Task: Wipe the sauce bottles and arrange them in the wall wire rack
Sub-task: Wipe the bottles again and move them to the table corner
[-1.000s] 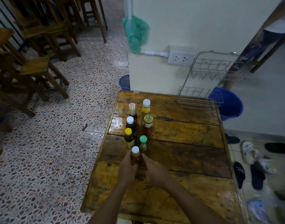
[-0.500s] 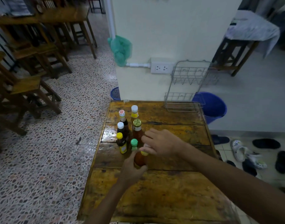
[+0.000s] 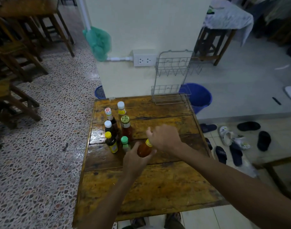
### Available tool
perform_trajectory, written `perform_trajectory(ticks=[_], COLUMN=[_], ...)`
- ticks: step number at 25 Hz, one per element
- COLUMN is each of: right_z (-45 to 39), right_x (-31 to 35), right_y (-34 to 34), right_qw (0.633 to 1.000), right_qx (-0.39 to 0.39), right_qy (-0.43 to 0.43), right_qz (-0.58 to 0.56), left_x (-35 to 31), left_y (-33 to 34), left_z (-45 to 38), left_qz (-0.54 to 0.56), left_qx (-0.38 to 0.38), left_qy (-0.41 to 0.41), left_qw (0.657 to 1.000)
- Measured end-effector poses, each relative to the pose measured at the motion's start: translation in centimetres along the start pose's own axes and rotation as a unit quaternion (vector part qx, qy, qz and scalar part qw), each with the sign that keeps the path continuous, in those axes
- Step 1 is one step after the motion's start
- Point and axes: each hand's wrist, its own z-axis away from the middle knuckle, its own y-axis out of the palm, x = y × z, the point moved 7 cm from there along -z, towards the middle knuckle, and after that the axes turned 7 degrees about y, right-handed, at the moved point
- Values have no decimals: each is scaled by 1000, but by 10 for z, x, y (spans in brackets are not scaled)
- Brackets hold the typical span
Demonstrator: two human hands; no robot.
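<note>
An orange-red sauce bottle (image 3: 144,149) is tilted to the right above the wooden table (image 3: 158,187). My left hand (image 3: 134,161) grips its body from below, and my right hand (image 3: 164,138) closes over its cap and neck. Several other sauce bottles stand upright in a cluster at the table's left: a green-capped one (image 3: 125,142), a yellow-capped dark one (image 3: 110,142), a gold-lidded red one (image 3: 126,128), and white-capped ones behind. The wire rack (image 3: 172,76) hangs on the cream wall beyond the table's far right corner, with nothing in its two tiers.
A blue bucket (image 3: 199,96) sits on the floor right of the rack. A wall socket (image 3: 144,58) and a green bag (image 3: 98,42) are on the pillar. Sandals and shoes (image 3: 230,139) lie right of the table. Wooden chairs (image 3: 14,90) stand at left.
The bottle came off the table and tipped to the right. My right hand moved from its side up onto the cap. The view rose, showing more of the rack and room.
</note>
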Motion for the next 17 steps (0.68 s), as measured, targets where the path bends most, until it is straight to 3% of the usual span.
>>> perform_trajectory(ticks=[4,6,8,11,14,17], right_z=[13,15,13,17,27,30], right_x=[-4,-8,-10,-22,-39,-61], right_y=[-13,-12,-10,11,41,53], right_qw=[982,972,984,999,996,976], right_qx=[-67,-58,-39,-23,76,162], right_qy=[-174,-226,-171,-19,49,131], right_qz=[-41,-20,-16,-27,15,-56], left_x=[-3,-4,-4,-2,-10,-17], left_y=[11,12,14,19,29,48], left_z=[-4,-8,-10,-9,-7,-6], left_qz=[147,137,102,-11,-147,-145], left_qx=[124,154,141,117,108,108], left_qy=[2,12,14,15,31,22], left_qw=[981,978,985,993,983,983])
